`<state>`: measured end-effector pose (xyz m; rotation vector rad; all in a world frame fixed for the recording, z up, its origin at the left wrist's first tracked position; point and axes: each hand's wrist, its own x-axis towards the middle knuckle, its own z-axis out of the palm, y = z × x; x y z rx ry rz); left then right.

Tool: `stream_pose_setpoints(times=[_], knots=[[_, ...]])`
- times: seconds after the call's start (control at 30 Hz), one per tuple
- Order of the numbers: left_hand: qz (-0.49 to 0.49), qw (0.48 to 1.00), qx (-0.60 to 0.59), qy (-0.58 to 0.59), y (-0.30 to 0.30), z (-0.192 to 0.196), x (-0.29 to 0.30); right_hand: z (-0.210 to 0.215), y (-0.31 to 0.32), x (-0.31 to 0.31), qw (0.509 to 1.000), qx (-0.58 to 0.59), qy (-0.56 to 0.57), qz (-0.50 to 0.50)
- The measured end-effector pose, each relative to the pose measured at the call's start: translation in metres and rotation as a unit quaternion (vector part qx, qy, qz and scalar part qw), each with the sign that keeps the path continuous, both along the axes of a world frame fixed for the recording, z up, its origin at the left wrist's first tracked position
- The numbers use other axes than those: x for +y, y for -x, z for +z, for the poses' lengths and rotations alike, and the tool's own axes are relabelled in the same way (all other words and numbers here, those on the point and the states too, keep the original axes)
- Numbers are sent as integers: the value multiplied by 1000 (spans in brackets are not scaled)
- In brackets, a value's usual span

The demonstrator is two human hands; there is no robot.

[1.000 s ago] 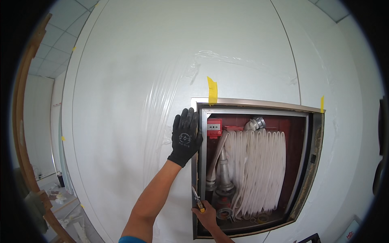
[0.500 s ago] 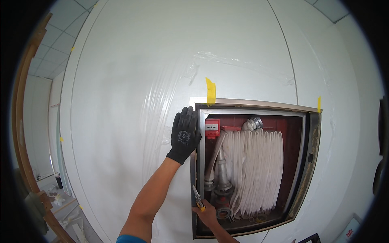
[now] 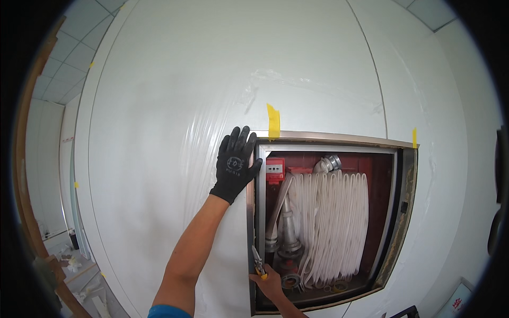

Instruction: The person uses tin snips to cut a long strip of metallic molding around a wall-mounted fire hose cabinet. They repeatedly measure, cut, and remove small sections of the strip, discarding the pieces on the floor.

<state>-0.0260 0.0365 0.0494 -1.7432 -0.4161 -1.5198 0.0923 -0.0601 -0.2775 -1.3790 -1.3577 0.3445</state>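
Note:
My left hand (image 3: 233, 167), in a black glove, lies flat with its fingers stretched out at the upper left corner of a metal cabinet frame (image 3: 328, 136) set in the white wall. Lower down, my bare right hand (image 3: 270, 286) grips a utility knife (image 3: 258, 262) with a yellow and grey handle. Its blade points up along the frame's left side; whether it touches the frame I cannot tell. Inside the cabinet hangs a folded white fire hose (image 3: 334, 228). Beside it stands a grey nozzle (image 3: 289, 233), under a red call point box (image 3: 275, 169).
Yellow tape strips (image 3: 273, 122) stick to the frame's top edge. Clear plastic film (image 3: 204, 132) clings to the wall panel (image 3: 148, 106). At far left rises a brown wooden post (image 3: 26, 159), with scraps (image 3: 71, 262) behind it. A metal coupling (image 3: 331, 162) sits at the cabinet's top.
My left hand has shifted slightly up and left, and its fingers have spread apart. My right hand and the knife hold nearly the same place by the frame. The view has moved a little.

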Motion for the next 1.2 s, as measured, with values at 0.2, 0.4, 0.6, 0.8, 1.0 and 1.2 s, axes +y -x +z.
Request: stream_pose_setpoints(times=[0.2,0.4,0.6,0.8,1.0,1.2], knots=[[-14,1000,-2,-8,2,3,3,5,4,-3,999,19,-28,0],[-58,998,-25,-8,0,-3,14,0,9,-3,996,33,-87,-2],[-20,1000,-18,7,-7,-46,-1,-5,5,1,995,20,-101,-7],[-19,999,-15,21,-7,-49,-3,-8,1,2,997,19,-80,5],[-10,1000,-3,-15,-4,-42,6,-2,5,-1,997,56,-54,28],[4,1000,3,-25,-4,-41,4,-2,5,0,997,39,-61,14]])
